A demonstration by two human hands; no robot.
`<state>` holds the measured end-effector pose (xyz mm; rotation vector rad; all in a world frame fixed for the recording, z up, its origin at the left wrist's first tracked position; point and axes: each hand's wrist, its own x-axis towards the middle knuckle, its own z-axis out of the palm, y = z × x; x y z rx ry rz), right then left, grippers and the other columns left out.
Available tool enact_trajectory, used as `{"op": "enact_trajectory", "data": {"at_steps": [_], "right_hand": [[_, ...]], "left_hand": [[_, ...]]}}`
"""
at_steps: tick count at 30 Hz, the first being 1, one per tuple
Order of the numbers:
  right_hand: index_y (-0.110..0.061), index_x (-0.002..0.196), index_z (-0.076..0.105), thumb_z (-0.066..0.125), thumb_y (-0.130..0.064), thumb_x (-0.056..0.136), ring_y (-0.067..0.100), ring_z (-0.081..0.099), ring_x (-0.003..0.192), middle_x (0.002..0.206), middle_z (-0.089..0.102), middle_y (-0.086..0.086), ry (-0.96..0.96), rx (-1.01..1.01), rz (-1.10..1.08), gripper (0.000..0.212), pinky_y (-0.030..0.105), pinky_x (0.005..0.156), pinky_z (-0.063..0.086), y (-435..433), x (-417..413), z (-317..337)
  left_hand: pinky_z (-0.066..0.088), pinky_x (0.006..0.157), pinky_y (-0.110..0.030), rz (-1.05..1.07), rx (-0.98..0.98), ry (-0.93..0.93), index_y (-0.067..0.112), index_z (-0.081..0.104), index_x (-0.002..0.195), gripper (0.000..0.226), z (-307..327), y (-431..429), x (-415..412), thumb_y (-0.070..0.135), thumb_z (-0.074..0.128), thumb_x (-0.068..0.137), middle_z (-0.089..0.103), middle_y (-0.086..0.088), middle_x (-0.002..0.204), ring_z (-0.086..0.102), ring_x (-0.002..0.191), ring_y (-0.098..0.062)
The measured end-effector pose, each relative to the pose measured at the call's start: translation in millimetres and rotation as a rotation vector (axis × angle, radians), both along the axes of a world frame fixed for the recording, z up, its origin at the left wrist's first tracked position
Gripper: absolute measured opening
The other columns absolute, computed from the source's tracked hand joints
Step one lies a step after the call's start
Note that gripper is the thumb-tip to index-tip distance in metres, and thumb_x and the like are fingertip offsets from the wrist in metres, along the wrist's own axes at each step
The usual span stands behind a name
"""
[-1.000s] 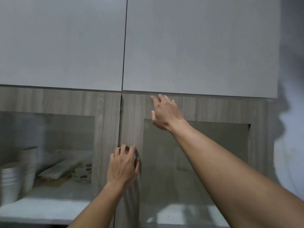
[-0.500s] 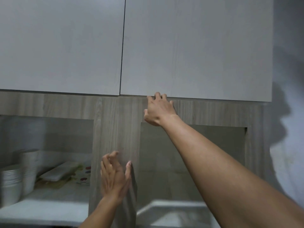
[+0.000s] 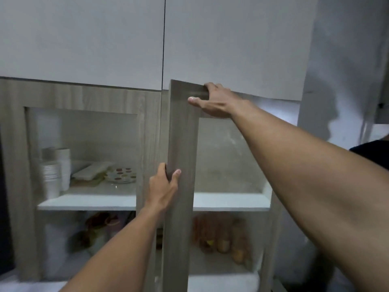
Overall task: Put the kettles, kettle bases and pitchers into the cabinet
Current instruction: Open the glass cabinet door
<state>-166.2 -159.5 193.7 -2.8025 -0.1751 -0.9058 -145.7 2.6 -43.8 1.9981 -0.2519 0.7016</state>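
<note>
Swinging open since earlier: cabinet door | left hand, right hand fingers clasp its edges.

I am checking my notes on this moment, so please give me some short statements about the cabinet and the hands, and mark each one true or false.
1. The right door is partly open. True.
2. The left hand holds the door's top edge. False: its grip is on the door's vertical edge at mid-height; the right hand holds the top edge.
3. The left door is shut. True.
4. The upper shelf behind the right door holds a kettle. False: no kettle shows there; it looks bare.
5. Stacked white cups stand on the upper shelf behind the left door. True.
</note>
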Motion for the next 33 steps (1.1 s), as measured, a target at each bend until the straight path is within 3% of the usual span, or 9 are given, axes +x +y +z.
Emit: {"op": "enact_trajectory", "data": {"at_steps": [3,7,12,17,20,22,25,27,33], "right_hand": [[-0.027,0.157,0.023,0.037,-0.087,0.073,0.03,0.032,0.147,0.162,0.032,0.006,0.029,0.031,0.012,0.105,0.051,0.118,0.03,-1,-45,-11],[-0.024,0.159,0.017,0.038,-0.083,0.079,0.027,0.027,0.15,0.164,0.027,0.006,0.014,0.068,0.008,0.101,0.05,0.12,0.027,-5,-110,-13],[-0.02,0.147,0.035,0.045,-0.073,0.087,0.031,0.049,0.13,0.145,0.05,0.01,-0.068,0.058,-0.029,0.08,0.047,0.107,0.042,-26,-180,-1],[-0.021,0.133,0.042,0.051,-0.058,0.092,0.027,0.055,0.119,0.137,0.056,0.008,-0.144,-0.022,-0.062,0.056,0.036,0.088,0.039,-73,-251,2],[-0.026,0.137,0.043,0.05,-0.053,0.093,0.029,0.055,0.114,0.132,0.056,0.008,-0.194,-0.166,-0.157,0.052,0.038,0.087,0.042,-105,-294,4],[-0.026,0.136,0.047,0.049,-0.05,0.093,0.028,0.055,0.115,0.131,0.055,0.008,-0.213,-0.233,-0.228,0.05,0.042,0.093,0.047,-128,-318,5],[-0.018,0.13,0.056,0.048,-0.044,0.089,0.029,0.054,0.117,0.132,0.055,0.008,-0.213,-0.314,-0.309,0.048,0.046,0.097,0.049,-160,-347,4],[-0.014,0.13,0.057,0.047,-0.039,0.089,0.03,0.052,0.123,0.137,0.053,0.009,-0.218,-0.352,-0.38,0.049,0.047,0.1,0.047,-185,-365,3],[-0.017,0.147,0.046,0.043,-0.032,0.1,0.03,0.036,0.143,0.158,0.037,0.009,-0.212,-0.465,-0.568,0.049,0.049,0.11,0.037,-267,-402,-8]], "left_hand": [[0.042,0.056,-0.035,0.009,0.064,-0.024,0.013,0.049,0.097,0.026,-2,0,-40,0.039,0.054,0.098,0.062,-0.004,0.076,0.061,0.07,-0.028],[0.055,0.056,-0.043,-0.048,0.137,-0.093,0.018,0.051,0.098,0.036,-11,-19,-86,0.053,0.049,0.089,0.065,-0.011,0.069,0.065,0.064,-0.035],[0.049,0.056,-0.042,-0.086,0.228,-0.227,0.013,0.056,0.106,0.031,-10,-62,-155,0.04,0.059,0.091,0.068,-0.017,0.072,0.064,0.068,-0.041],[0.036,0.06,-0.031,-0.27,0.235,-0.32,0.019,0.052,0.106,0.02,-14,-111,-214,0.036,0.054,0.096,0.062,-0.001,0.074,0.06,0.067,-0.028],[0.048,0.068,-0.033,-0.425,0.244,-0.299,0.026,0.045,0.13,0.042,-25,-152,-240,0.049,0.041,0.095,0.066,0.001,0.093,0.067,0.084,-0.025],[0.055,0.083,-0.043,-0.488,0.272,-0.293,0.028,0.028,0.15,0.063,-30,-183,-254,0.053,0.038,0.093,0.064,-0.005,0.124,0.066,0.102,-0.028],[0.044,0.105,-0.045,-0.541,0.292,-0.323,0.023,0.003,0.159,0.081,-30,-230,-277,0.046,0.048,0.096,0.03,-0.005,0.161,0.046,0.136,-0.028],[0.034,0.114,-0.041,-0.574,0.293,-0.365,0.019,-0.003,0.158,0.091,-31,-261,-291,0.046,0.054,0.094,0.015,-0.005,0.165,0.029,0.147,-0.024],[0.012,0.124,-0.039,-0.659,0.246,-0.338,0.021,-0.017,0.156,0.108,-37,-358,-315,0.047,0.062,0.088,0.003,-0.008,0.166,0.003,0.153,-0.023]]}}
